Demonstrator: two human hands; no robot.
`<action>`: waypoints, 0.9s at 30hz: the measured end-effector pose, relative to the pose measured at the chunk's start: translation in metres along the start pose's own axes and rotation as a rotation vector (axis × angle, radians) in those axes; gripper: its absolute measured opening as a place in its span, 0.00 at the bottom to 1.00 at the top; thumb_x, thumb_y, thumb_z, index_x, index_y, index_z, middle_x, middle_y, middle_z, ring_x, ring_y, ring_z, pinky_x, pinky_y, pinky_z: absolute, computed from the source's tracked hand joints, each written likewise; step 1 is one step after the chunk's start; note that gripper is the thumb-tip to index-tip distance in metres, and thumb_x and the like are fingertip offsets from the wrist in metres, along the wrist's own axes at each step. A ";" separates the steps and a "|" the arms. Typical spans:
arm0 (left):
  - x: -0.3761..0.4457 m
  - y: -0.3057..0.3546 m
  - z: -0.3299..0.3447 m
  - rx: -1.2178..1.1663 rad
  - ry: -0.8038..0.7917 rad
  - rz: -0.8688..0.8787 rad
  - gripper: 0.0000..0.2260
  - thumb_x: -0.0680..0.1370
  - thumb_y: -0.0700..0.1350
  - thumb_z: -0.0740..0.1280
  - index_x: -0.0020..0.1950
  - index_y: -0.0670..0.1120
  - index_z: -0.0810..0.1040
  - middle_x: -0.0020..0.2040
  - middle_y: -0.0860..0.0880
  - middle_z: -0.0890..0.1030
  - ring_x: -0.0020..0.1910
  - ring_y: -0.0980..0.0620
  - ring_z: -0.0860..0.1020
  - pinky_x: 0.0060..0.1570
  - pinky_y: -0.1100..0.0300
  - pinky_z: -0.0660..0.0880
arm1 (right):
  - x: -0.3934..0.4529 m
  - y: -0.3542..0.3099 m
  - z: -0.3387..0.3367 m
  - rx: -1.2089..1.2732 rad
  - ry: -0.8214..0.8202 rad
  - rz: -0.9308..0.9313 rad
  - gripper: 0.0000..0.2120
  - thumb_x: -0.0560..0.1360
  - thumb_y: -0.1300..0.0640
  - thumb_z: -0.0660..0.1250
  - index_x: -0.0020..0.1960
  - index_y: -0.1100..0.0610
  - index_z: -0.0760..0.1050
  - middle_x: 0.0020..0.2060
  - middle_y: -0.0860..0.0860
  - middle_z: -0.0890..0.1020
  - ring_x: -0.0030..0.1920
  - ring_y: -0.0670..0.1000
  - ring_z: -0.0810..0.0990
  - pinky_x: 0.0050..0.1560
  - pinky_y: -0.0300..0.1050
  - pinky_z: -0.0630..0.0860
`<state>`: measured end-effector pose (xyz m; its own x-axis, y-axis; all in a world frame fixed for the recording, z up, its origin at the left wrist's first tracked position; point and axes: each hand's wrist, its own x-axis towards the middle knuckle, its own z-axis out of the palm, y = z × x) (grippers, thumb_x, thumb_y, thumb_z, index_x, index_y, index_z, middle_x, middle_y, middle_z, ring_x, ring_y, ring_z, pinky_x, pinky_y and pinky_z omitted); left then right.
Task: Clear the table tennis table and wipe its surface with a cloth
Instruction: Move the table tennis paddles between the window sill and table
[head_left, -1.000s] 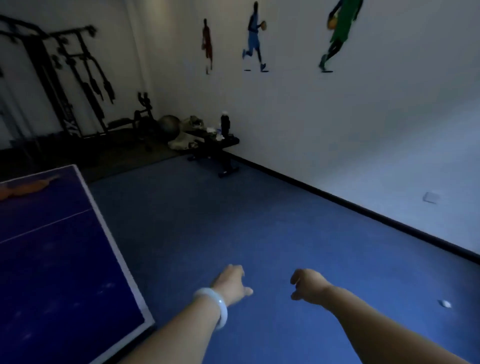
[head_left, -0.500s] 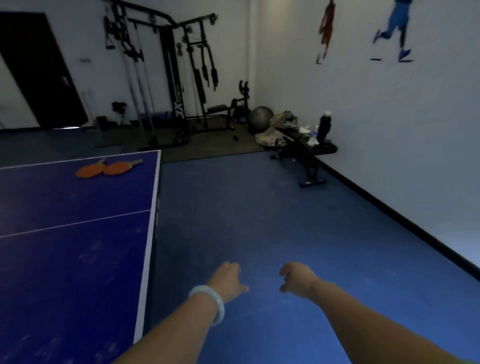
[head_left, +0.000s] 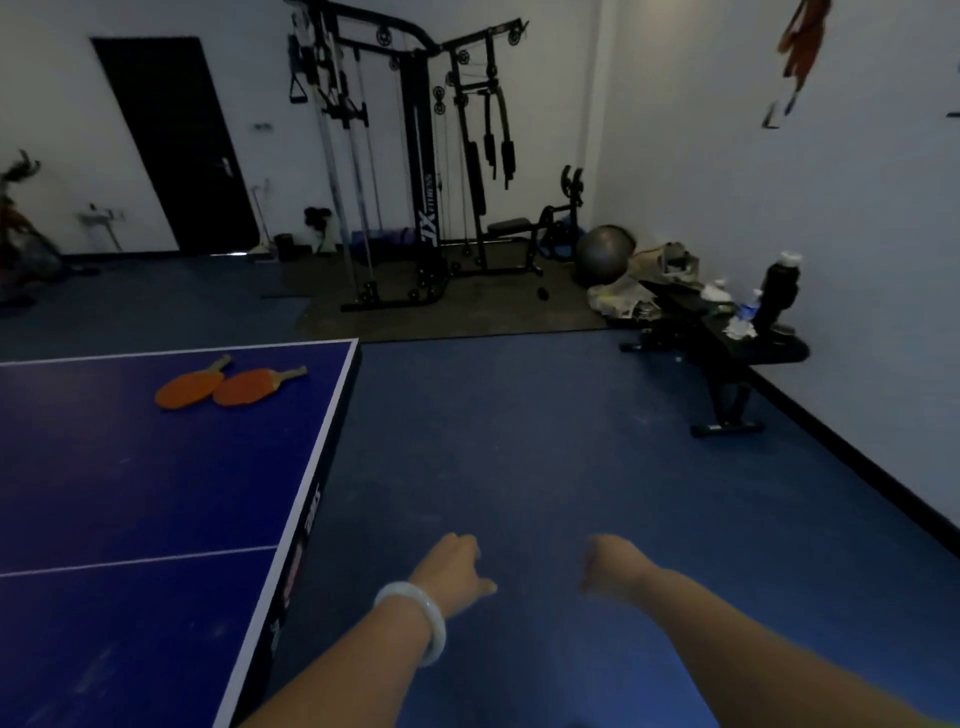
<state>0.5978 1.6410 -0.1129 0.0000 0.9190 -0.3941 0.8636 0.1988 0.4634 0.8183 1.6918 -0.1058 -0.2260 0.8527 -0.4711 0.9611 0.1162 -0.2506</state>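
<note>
Compared with a second ago the view has swung left, so more of the table and both paddles show now. Both arms reach forward over the blue floor, empty. The left hand, with a smooth pale bangle on the wrist, has its fingers loosely curled and thumb poking out; the right hand is curled into a loose fist. The table sits to the left, a flat dark blue top with white edge lines and faint smudges. Two orange paddles lie side by side near its far corner, rounded blades touching. Further back stand a black padded bench with bottles and a metal cable machine.
</note>
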 end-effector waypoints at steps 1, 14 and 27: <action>0.025 0.003 -0.009 -0.008 0.015 -0.013 0.23 0.78 0.52 0.68 0.69 0.45 0.68 0.67 0.48 0.68 0.63 0.50 0.72 0.63 0.56 0.70 | 0.026 -0.002 -0.015 0.021 0.007 -0.019 0.17 0.78 0.58 0.66 0.64 0.62 0.75 0.61 0.56 0.79 0.63 0.54 0.77 0.56 0.40 0.72; 0.295 -0.009 -0.167 -0.165 0.179 -0.241 0.24 0.77 0.53 0.69 0.70 0.45 0.68 0.67 0.49 0.69 0.62 0.52 0.72 0.63 0.59 0.71 | 0.359 -0.065 -0.200 -0.052 -0.119 -0.278 0.07 0.76 0.56 0.70 0.50 0.56 0.73 0.51 0.52 0.78 0.55 0.53 0.78 0.49 0.41 0.73; 0.593 -0.100 -0.353 -0.173 0.205 -0.305 0.24 0.77 0.53 0.69 0.69 0.45 0.69 0.65 0.47 0.72 0.59 0.51 0.73 0.56 0.61 0.71 | 0.682 -0.199 -0.326 -0.025 -0.126 -0.356 0.13 0.75 0.53 0.72 0.57 0.54 0.73 0.59 0.51 0.77 0.57 0.50 0.76 0.51 0.39 0.72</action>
<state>0.3335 2.2858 -0.1132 -0.3589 0.8542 -0.3762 0.7109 0.5113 0.4828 0.5245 2.4161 -0.1010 -0.5628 0.6874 -0.4590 0.8221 0.4076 -0.3976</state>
